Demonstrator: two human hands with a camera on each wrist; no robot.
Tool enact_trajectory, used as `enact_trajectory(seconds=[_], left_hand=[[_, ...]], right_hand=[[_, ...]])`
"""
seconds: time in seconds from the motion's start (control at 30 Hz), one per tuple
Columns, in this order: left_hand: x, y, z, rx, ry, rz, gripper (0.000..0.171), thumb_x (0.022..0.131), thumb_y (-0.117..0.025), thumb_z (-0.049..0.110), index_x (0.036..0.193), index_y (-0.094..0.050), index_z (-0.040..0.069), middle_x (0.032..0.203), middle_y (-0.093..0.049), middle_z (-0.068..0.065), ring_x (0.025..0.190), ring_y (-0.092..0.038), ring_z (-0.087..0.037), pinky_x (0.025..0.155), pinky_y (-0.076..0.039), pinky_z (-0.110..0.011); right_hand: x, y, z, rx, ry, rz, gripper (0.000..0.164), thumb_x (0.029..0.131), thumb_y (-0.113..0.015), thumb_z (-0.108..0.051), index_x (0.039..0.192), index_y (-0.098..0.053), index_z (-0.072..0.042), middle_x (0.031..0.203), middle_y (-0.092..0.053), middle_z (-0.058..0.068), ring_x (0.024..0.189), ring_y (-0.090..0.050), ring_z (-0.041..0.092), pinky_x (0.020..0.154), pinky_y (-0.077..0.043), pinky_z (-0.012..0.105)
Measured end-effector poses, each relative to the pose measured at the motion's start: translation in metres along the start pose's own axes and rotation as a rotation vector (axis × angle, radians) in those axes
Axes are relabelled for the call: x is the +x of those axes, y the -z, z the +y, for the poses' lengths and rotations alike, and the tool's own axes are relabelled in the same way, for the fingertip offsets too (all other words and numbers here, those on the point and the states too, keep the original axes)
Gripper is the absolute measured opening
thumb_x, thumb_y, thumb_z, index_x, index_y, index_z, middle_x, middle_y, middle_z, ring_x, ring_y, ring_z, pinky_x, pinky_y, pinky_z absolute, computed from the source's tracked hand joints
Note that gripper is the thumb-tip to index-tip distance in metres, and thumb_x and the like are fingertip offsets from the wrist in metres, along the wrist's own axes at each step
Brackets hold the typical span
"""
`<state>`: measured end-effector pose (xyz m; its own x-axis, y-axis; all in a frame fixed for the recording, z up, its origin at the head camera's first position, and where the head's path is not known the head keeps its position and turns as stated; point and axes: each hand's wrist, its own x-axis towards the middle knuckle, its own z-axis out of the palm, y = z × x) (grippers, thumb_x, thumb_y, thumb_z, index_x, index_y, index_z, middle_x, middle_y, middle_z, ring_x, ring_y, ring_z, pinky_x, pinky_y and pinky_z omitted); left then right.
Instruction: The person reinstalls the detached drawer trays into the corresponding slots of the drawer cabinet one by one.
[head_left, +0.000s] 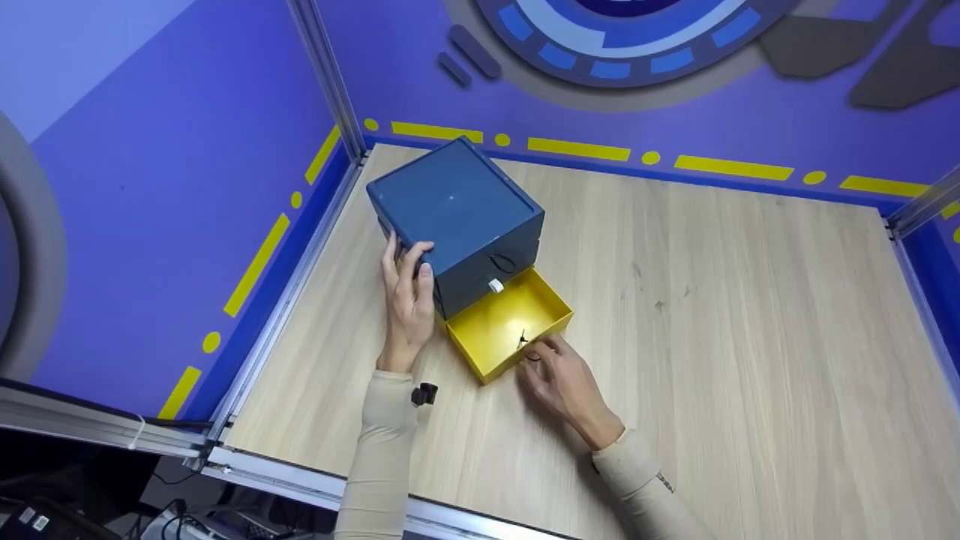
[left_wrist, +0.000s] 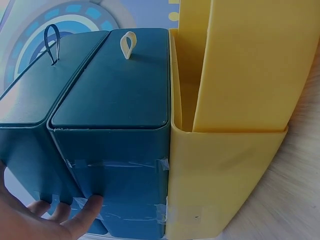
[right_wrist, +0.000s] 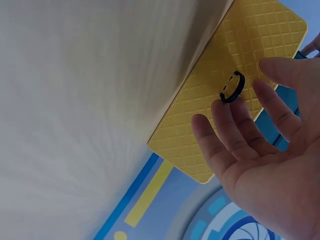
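Note:
A stacked drawer unit (head_left: 457,202) stands on the table, blue in its upper tiers. Its yellow drawer (head_left: 495,322) at the bottom is pulled out, and dark cord ends show inside its front wall. My left hand (head_left: 409,300) rests on the unit's left side, fingertips against the blue casing (left_wrist: 125,180). By the yellow drawer's front is my right hand (head_left: 566,382), fingers loosely bent. In the right wrist view, its fingertips lie at the black loop handle (right_wrist: 234,87) on the yellow front; a firm grip on the loop is not visible.
A dark loop (head_left: 502,262) and a white loop (head_left: 496,286) hang on the closed blue drawer fronts. Purple printed panels (head_left: 225,150) wall in the wooden table (head_left: 750,337) at the left, back and right. A metal rail (head_left: 277,469) edges its front.

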<state>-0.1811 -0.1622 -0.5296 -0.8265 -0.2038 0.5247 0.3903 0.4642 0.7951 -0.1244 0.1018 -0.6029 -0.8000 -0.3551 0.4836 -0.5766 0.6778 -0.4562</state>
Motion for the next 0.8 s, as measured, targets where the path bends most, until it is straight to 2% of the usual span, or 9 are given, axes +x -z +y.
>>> enact_trajectory(seconds=[0.37,0.6,0.8], left_hand=[[0.0,-0.002,0.0,-0.018,-0.002,0.007,0.06,0.112,-0.034,0.061,0.139,-0.064,0.016,0.173,-0.02,-0.026,0.162,-0.02,-0.044,0.127,-0.021,-0.069],[-0.001,-0.002,0.0,-0.02,-0.017,0.014,0.055,0.113,-0.036,0.056,0.138,-0.064,0.016,0.173,-0.02,-0.027,0.162,-0.022,-0.044,0.126,-0.023,-0.069],[0.0,-0.001,0.0,-0.016,-0.001,0.009,0.056,0.113,-0.036,0.057,0.139,-0.064,0.016,0.173,-0.02,-0.027,0.162,-0.022,-0.044,0.127,-0.024,-0.067]], right_hand=[[0.007,-0.007,0.0,0.013,-0.005,0.009,0.017,0.087,-0.086,-0.008,0.101,-0.076,-0.009,0.106,-0.068,0.01,0.085,-0.069,0.022,0.075,-0.061,0.037],[0.011,-0.007,-0.002,0.023,-0.036,-0.02,0.016,0.088,-0.084,-0.009,0.102,-0.077,-0.008,0.107,-0.068,0.011,0.088,-0.07,0.025,0.078,-0.061,0.039],[0.014,-0.007,-0.002,0.02,-0.05,-0.04,0.015,0.09,-0.083,-0.011,0.104,-0.077,-0.008,0.108,-0.068,0.01,0.089,-0.07,0.024,0.078,-0.06,0.039]])
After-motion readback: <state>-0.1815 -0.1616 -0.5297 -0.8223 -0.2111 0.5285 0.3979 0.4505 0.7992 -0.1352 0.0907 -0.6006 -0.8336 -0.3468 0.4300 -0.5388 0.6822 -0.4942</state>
